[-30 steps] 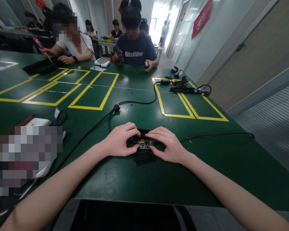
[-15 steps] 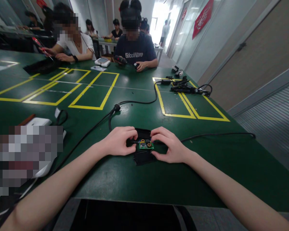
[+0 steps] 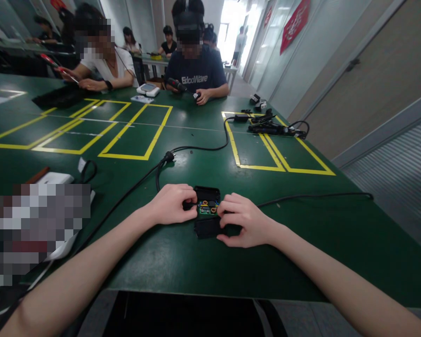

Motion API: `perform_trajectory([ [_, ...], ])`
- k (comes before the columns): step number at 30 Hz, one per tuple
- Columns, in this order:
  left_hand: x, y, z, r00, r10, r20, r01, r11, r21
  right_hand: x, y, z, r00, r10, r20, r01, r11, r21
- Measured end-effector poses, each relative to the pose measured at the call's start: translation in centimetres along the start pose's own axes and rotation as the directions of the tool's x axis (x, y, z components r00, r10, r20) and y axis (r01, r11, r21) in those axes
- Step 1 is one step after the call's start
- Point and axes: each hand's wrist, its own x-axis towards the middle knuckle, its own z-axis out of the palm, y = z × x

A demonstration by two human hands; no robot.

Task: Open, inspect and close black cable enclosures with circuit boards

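An opened black adapter case (image 3: 206, 193) lies on the green table (image 3: 203, 262) in front of me, with a small green circuit board (image 3: 206, 208) showing inside it. A separate black cover (image 3: 206, 228) lies just in front of the case. My left hand (image 3: 170, 204) is curled, its fingers closed on the left end of the case. My right hand (image 3: 247, 220) is curled round the right end of the black cover, thumb under and fingers over it.
A black power cable (image 3: 182, 152) runs from the case across the table; another cable (image 3: 315, 196) trails right. Yellow tape boxes (image 3: 136, 133) mark the table. More adapters (image 3: 272, 127) lie far right. Two seated people (image 3: 196, 70) work opposite. A white device (image 3: 56, 178) sits left.
My right hand has slid back from the circuit board toward me and closed on the black cover. The left hand stays on the case. The person opposite has shifted their hands.
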Motion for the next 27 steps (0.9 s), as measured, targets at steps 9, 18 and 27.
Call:
perform_trajectory([
  [9,-0.1,-0.1,0.1,0.999,-0.046,-0.009,0.046,0.999,0.001,-0.2,1.0,0.2,0.999,0.018,-0.034,-0.019,1.000,-0.016],
  [18,0.0,0.1,-0.1,0.999,-0.038,-0.006,0.038,0.999,0.014,-0.5,1.7,-0.1,0.976,0.158,-0.147,-0.155,0.987,0.034],
  [27,0.0,0.2,-0.2,1.000,-0.025,0.015,0.025,1.000,-0.017,-1.0,2.7,-0.3,0.953,0.296,-0.061,-0.291,0.953,0.081],
])
